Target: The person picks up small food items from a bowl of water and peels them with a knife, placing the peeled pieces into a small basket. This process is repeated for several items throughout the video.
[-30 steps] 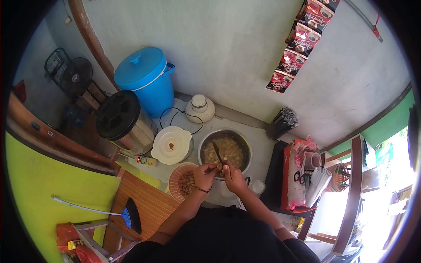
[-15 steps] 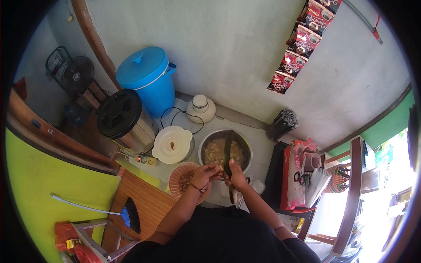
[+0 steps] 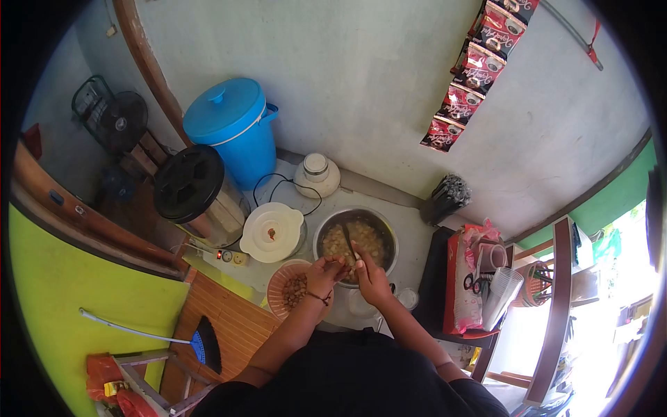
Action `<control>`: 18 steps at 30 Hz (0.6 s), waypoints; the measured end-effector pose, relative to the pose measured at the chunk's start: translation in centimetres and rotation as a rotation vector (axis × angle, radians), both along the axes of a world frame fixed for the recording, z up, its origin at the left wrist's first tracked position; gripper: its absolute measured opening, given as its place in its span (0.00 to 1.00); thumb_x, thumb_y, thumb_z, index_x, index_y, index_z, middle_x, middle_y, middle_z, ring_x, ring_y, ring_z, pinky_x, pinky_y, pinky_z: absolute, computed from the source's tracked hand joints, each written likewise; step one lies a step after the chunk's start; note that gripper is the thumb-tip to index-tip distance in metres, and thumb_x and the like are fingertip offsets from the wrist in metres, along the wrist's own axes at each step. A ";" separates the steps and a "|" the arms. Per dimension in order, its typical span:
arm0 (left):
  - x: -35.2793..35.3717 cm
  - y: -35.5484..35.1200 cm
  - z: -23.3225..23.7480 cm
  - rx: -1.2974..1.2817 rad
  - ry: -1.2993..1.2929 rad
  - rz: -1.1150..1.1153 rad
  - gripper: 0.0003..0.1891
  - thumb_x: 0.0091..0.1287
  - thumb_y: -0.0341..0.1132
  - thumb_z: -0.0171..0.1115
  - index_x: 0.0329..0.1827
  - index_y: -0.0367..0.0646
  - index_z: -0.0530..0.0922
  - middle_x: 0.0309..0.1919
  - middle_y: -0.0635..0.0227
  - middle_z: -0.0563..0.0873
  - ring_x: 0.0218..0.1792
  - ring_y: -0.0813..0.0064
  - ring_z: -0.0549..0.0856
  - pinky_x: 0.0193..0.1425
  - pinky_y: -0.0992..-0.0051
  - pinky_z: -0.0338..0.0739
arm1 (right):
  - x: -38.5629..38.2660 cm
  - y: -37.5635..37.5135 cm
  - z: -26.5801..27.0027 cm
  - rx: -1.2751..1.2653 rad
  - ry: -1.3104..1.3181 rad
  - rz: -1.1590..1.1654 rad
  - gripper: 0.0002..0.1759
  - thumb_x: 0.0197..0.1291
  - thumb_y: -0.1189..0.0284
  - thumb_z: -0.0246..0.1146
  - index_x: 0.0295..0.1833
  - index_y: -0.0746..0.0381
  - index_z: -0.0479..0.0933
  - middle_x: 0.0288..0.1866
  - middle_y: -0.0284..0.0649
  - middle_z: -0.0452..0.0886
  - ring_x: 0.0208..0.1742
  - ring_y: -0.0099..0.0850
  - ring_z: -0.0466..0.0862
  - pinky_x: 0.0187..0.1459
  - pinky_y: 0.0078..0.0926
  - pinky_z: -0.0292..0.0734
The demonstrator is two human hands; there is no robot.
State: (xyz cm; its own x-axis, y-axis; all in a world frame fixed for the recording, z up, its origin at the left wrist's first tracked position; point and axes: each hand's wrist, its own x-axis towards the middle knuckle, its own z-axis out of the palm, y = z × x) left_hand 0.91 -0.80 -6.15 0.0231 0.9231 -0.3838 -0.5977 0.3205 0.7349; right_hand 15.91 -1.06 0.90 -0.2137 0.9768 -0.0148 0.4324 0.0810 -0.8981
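Note:
My right hand (image 3: 374,281) is closed around a dark-bladed knife (image 3: 347,238), its blade seen nearly edge-on and pointing away over a steel bowl (image 3: 393,243). Pale chunks (image 3: 368,242) fill the bowl, apparently in liquid. My left hand (image 3: 324,276) pinches its fingers together just left of the right hand, at the bowl's near rim. Whatever sits in that pinch is too small and hidden to make out. Under the left wrist is a pink plastic basket (image 3: 275,290) with small brown pieces (image 3: 294,290) in it.
A white-lidded container (image 3: 272,240) stands left of the bowl, near a power strip (image 3: 233,257). Behind are a blue lidded bucket (image 3: 240,139), a black-lidded container (image 3: 191,184) and a round white jar (image 3: 317,177). At right sits a red box (image 3: 455,292) with plastic cups (image 3: 504,295).
The knife has turned from showing its broad side to nearly edge-on, its tip swinging left. Both hands stay close together, with the right hand slightly lower and the left slightly higher.

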 end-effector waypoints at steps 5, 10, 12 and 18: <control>0.7 -0.1 0.5 0.031 0.023 -0.004 0.12 0.63 0.31 0.67 0.45 0.33 0.81 0.37 0.63 0.86 0.35 0.76 0.86 0.43 0.79 0.83 | 0.0 -0.1 -0.1 0.056 -0.004 0.049 0.25 0.74 0.57 0.42 0.67 0.61 0.66 0.27 0.47 0.78 0.32 0.37 0.82 0.38 0.32 0.75; 1.3 -1.1 1.0 0.155 0.222 0.072 0.10 0.63 0.30 0.67 0.42 0.31 0.83 0.33 0.64 0.86 0.34 0.78 0.85 0.40 0.80 0.81 | -0.2 -0.3 -0.1 0.007 -0.078 0.065 0.22 0.73 0.59 0.42 0.66 0.56 0.66 0.39 0.52 0.82 0.42 0.52 0.83 0.44 0.43 0.76; 1.1 -1.0 0.8 0.166 0.273 0.069 0.08 0.63 0.28 0.66 0.40 0.30 0.82 0.33 0.63 0.86 0.34 0.76 0.86 0.42 0.78 0.82 | -0.5 -0.2 -0.7 0.039 -0.014 0.052 0.21 0.73 0.59 0.42 0.61 0.59 0.68 0.38 0.52 0.82 0.42 0.52 0.82 0.43 0.44 0.76; 1.0 -1.1 0.9 0.148 0.515 0.006 0.07 0.63 0.28 0.66 0.38 0.31 0.82 0.30 0.63 0.86 0.32 0.76 0.86 0.40 0.78 0.83 | -0.9 0.1 -2.6 0.067 -0.096 0.008 0.20 0.73 0.59 0.42 0.50 0.65 0.71 0.33 0.51 0.82 0.39 0.54 0.82 0.41 0.46 0.76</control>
